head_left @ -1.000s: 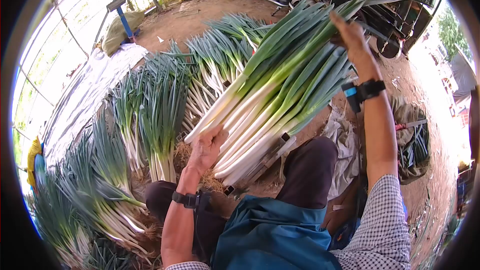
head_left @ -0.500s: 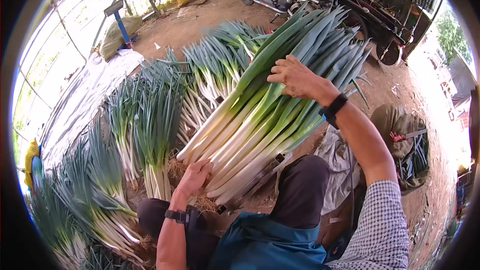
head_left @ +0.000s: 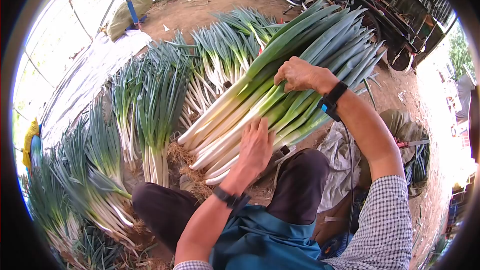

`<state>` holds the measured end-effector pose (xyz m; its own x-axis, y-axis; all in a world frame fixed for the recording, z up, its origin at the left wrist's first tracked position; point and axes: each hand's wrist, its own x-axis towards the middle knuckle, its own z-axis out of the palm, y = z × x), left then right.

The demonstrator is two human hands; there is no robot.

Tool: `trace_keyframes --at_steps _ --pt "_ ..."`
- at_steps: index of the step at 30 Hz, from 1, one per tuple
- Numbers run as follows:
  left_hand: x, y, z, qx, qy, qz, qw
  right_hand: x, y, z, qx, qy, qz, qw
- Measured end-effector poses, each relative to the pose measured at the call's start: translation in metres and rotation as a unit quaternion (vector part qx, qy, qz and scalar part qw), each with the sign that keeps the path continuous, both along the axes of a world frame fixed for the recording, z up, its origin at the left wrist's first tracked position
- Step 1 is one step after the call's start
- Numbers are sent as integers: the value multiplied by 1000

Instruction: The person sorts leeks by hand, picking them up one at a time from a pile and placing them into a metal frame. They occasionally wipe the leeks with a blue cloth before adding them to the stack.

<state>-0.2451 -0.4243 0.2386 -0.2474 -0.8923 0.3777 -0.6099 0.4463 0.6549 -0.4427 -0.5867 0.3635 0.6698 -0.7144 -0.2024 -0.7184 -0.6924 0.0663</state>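
Pressing flat left hand [head_left: 256, 146] on white stalks, right hand [head_left: 299, 74] clutching green leaves of leek bundle [head_left: 270, 90] slanting away rightward.

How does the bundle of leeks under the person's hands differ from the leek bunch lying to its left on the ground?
The bundle of leeks is thicker, lies slanted across the person's lap, and has both the left hand and right hand on it. The leek bunch is slimmer, lies nearly straight, and nobody touches it. Both have white stalks and green leaves.
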Motion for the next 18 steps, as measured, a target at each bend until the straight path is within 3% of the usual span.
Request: trace_keyframes --at_steps 2,3,7,13,14,18 --pt "-19 -17 4 175 -29 -6 984 1 0 -4 -17 -26 28 999" --pt "-26 -17 -11 99 -29 23 994 -1 2 -3 -29 -48 51 997" --pt "-44 -14 -13 139 -1 87 986 -7 4 -5 -74 -72 79 992" --pt "-50 4 -16 41 77 110 990 -13 15 7 47 -104 -20 993" --pt "-53 6 -18 28 78 117 990 -22 14 4 -7 -112 33 993" --pt "-61 10 -24 -21 70 138 988 -31 1 12 112 -108 -59 986"
